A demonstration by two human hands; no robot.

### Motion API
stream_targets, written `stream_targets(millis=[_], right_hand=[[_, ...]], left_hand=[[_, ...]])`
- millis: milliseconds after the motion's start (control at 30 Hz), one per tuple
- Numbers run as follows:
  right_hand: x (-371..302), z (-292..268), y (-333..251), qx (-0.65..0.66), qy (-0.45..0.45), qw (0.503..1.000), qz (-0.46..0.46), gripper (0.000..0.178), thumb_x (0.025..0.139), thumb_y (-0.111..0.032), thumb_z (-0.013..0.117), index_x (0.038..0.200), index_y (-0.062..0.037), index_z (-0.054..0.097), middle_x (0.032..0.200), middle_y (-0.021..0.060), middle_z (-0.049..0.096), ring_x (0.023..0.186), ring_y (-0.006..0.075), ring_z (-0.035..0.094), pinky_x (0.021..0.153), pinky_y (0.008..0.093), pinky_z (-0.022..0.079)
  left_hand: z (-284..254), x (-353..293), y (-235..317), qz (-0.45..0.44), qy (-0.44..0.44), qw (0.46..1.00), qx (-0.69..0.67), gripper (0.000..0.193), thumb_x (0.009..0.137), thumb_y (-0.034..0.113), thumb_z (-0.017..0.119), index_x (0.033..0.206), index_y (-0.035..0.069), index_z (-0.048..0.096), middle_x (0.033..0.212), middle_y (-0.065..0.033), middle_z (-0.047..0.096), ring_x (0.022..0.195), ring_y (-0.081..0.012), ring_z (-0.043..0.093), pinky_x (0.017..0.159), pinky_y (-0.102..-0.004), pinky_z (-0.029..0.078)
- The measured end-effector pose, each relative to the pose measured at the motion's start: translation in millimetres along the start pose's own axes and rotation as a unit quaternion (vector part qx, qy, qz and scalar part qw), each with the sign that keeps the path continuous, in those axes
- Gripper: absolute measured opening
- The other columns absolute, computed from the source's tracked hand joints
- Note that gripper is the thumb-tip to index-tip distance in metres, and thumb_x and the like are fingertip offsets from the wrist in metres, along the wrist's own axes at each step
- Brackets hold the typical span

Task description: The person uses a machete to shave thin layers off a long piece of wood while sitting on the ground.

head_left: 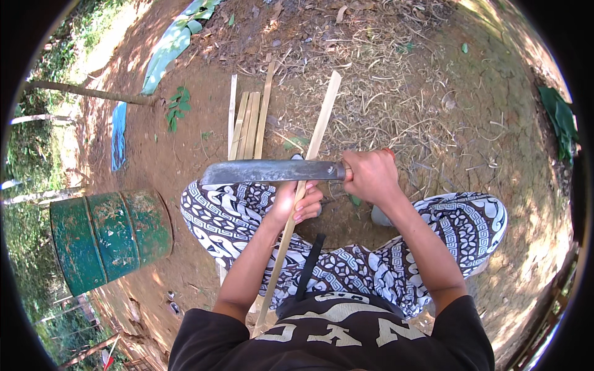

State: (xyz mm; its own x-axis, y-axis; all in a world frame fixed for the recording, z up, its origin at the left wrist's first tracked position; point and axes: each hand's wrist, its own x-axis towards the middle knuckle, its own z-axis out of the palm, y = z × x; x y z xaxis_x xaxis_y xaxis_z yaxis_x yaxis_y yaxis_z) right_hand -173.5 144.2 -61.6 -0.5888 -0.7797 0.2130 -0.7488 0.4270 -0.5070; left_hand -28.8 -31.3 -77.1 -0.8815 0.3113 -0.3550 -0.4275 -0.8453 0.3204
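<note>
Head view shows us seated on bare dirt, our right hand [371, 176] closed on the handle of a long dull steel machete [272, 171], its blade laid across a pale bamboo strip [309, 161]. Our left hand [296, 203] grips that strip over our lap. Finished flat slats [247, 127] lie farther off; this strip looks only partly worked.
</note>
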Motion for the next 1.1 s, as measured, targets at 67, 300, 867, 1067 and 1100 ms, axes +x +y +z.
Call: stream_targets(millis=[67, 300, 867, 1067, 1100], right_hand=[[2, 2, 12, -0.018, -0.014, 1.0, 0.014, 0.013, 0.07, -0.021, 0.066, 0.072, -0.0103, 0.058, 0.06, 0.0102, 0.063, 0.058, 0.0318, 0.066, 0.054, 0.0456, 0.051], [20, -21, 161, -0.093, 0.096, 0.894, 0.429, 0.03, 0.085, -0.026, 0.056, 0.094, -0.0023, 0.072, 0.081, 0.0236, 0.07, 0.079, 0.0432, 0.069, 0.076, 0.0508, 0.056], [18, 10, 14, 0.236, 0.028, 0.925, 0.295, 0.024, 0.079, -0.017, 0.067, 0.07, 0.0022, 0.056, 0.056, 0.0159, 0.056, 0.053, 0.0266, 0.059, 0.058, 0.042, 0.047], [16, 15, 6, 0.133, -0.022, 0.972, 0.19, 0.021, 0.075, -0.02, 0.068, 0.071, -0.0025, 0.057, 0.061, 0.0187, 0.06, 0.06, 0.042, 0.06, 0.061, 0.0467, 0.049], [16, 14, 5, 0.111, -0.027, 0.975, 0.19, 0.022, 0.074, -0.021, 0.069, 0.071, -0.0029, 0.057, 0.061, 0.0186, 0.06, 0.061, 0.0421, 0.06, 0.061, 0.0474, 0.049]], left_hand=[[10, -1, -1, 0.001, 0.038, 0.998, 0.056, 0.042, 0.105, 0.048, 0.027, 0.083, 0.015, 0.041, 0.048, 0.0019, 0.035, 0.032, -0.0091, 0.031, 0.03, -0.0216, 0.027], [11, -22, -4, 0.004, 0.086, 0.986, 0.143, 0.045, 0.106, 0.048, 0.022, 0.081, 0.014, 0.036, 0.045, 0.0024, 0.033, 0.029, -0.009, 0.028, 0.027, -0.0214, 0.023], [33, 20, 18, 0.153, 0.287, 0.87, 0.37, 0.041, 0.107, 0.04, 0.037, 0.102, 0.003, 0.052, 0.072, -0.0064, 0.06, 0.05, -0.0127, 0.059, 0.04, -0.0233, 0.045], [21, 6, 19, 0.123, 0.221, 0.911, 0.326, 0.052, 0.108, 0.044, 0.028, 0.122, 0.0, 0.051, 0.077, -0.0039, 0.057, 0.046, -0.0098, 0.049, 0.04, -0.0232, 0.041], [20, 5, 19, 0.139, 0.215, 0.911, 0.324, 0.052, 0.108, 0.043, 0.028, 0.124, -0.001, 0.051, 0.077, -0.0034, 0.056, 0.046, -0.0095, 0.047, 0.041, -0.0228, 0.04]])
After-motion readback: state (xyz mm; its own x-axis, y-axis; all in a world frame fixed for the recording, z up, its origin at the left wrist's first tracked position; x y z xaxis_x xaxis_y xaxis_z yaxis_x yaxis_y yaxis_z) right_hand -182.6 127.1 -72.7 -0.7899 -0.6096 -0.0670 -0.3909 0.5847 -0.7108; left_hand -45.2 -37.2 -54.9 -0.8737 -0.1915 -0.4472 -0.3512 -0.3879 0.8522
